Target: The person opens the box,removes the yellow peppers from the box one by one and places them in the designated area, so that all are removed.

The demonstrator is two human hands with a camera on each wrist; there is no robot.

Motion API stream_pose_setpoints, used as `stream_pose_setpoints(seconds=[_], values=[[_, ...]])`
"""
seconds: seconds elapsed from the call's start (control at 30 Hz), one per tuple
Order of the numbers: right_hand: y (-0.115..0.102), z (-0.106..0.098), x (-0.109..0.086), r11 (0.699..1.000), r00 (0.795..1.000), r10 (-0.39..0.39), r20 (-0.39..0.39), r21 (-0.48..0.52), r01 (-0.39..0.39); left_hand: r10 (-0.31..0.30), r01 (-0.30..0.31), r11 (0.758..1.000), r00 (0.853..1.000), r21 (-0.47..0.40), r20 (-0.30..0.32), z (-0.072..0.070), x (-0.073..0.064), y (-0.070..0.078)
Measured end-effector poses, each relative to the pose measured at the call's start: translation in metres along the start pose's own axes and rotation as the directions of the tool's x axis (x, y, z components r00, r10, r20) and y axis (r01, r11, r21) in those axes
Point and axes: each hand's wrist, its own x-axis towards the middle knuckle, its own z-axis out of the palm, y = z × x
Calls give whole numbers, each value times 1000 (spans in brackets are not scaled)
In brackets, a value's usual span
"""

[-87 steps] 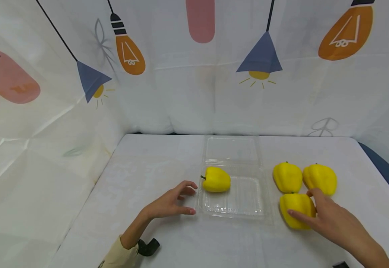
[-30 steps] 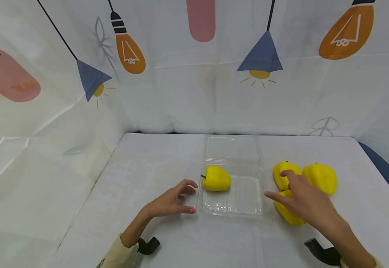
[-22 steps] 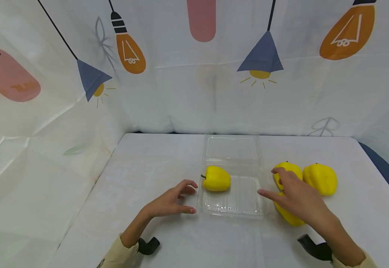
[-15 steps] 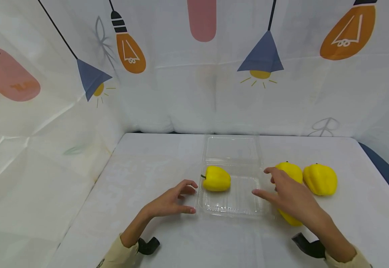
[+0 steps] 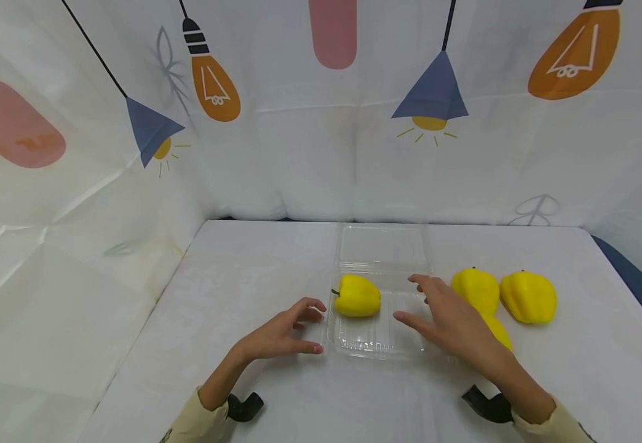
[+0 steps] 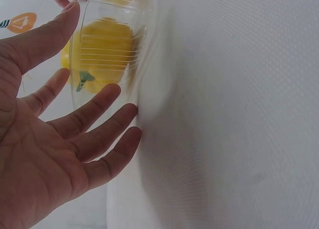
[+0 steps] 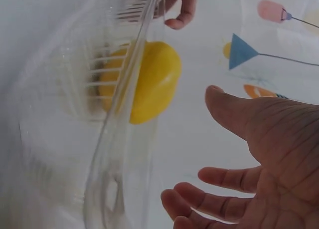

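Observation:
A clear plastic clamshell box lies with its lid folded back on the white table. Inside its left half sits a yellow bell pepper, stem pointing left. My left hand is beside the box's left edge, fingers loosely bent, and the left wrist view shows its palm bare. Above the right part of the box is my right hand, thumb and fingers spread with nothing between them; its fingers point toward the box wall in the right wrist view.
To the right stand two more yellow bell peppers, the near-back one and the far-right one. A third pepper is partly hidden behind my right hand. A white curtain printed with lamps hangs behind the table.
My right hand has left the front pepper of the right-hand group and moved left, empty, over the box. The left hand and all the peppers stay in place.

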Motion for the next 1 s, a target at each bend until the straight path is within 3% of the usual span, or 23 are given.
stream_pose_setpoints(seconds=[0.4, 1.0], values=[[-13, 20, 11, 998, 998, -59, -34, 35, 60, 6, -6, 1000, 1000, 8, 0, 0, 0, -1], [-26, 41, 25, 993, 997, -83, -4, 81, 83, 5, -5, 1000, 1000, 3, 3, 0, 0, 1]])
